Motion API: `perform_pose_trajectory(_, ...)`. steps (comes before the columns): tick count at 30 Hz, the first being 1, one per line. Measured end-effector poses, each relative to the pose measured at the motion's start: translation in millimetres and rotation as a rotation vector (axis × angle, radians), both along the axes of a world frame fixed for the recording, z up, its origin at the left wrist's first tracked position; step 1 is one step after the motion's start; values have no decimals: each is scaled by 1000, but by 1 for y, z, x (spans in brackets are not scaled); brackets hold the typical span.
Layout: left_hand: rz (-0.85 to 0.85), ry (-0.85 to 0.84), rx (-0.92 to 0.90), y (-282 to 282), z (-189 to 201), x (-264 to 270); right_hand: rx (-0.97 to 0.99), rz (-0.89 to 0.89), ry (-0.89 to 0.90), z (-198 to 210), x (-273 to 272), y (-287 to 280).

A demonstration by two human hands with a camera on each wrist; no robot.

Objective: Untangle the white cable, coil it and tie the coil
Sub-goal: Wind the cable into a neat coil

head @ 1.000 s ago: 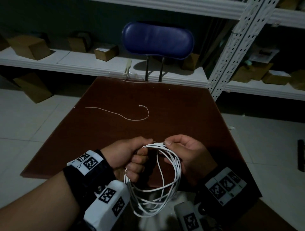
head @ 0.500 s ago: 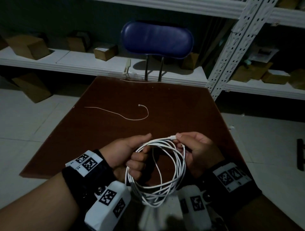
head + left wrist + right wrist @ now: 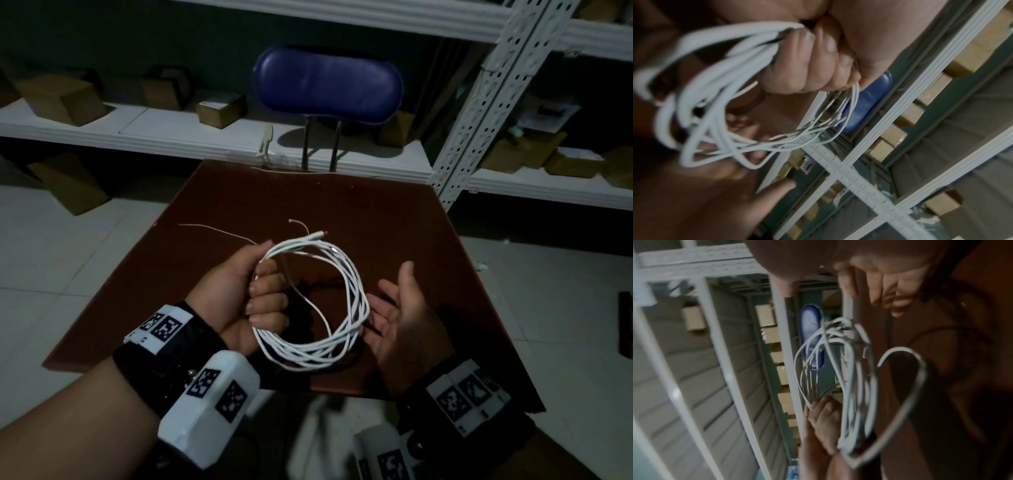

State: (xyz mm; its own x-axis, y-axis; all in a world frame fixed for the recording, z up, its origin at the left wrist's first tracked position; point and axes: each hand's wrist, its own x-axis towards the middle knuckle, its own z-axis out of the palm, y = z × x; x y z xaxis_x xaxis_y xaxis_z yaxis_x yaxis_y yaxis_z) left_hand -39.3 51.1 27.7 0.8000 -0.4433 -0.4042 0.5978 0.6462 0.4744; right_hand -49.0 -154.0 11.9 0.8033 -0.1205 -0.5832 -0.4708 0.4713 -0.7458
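Observation:
The white cable (image 3: 352, 298) is wound into a round coil of several loops, held over the brown table (image 3: 394, 219). My left hand (image 3: 260, 291) grips the coil's left side in a fist; the left wrist view shows the curled fingers (image 3: 807, 65) round the bunched cable (image 3: 719, 91). A plug end (image 3: 317, 235) sticks out at the coil's top. My right hand (image 3: 397, 308) is open, palm up, just right of the coil, fingers spread. In the right wrist view the coil (image 3: 855, 386) hangs blurred below the open fingers (image 3: 885, 288).
A thin white tie wire (image 3: 219, 230) lies on the table beyond the left hand. A blue chair back (image 3: 329, 89) stands behind the table's far edge. White metal shelving (image 3: 479, 102) with cardboard boxes (image 3: 61, 99) runs along the back. Tiled floor surrounds the table.
My right hand has let go of the plug end and opened, moving off to the right of the coil. The left hand has lifted the coil up and forward.

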Motion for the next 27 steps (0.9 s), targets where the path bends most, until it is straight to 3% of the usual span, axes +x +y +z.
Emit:
perform_pose_trajectory(2, 72, -22, -45, 4, 1, 4, 119, 6, 83, 0, -6, 8)
perform_pose_trajectory(5, 133, -40, -96, 7, 3, 7, 266, 157, 156, -3, -20, 22)
perform_pose_trajectory(8, 98, -33, -96, 2, 1, 4, 391, 263, 60, -8, -26, 30)
perform_pose_trajectory(11, 43, -1, -20, -7, -3, -1, 453, 158, -51, -2, -18, 25)
perform_pose_trajectory(16, -36, 31, 65, -13, -5, -6, 310, 107, -184, 10, -10, 10)
perform_pose_trajectory(27, -106, -5, 225, -21, -2, -11, 312, 239, -103, 0, -6, 3)
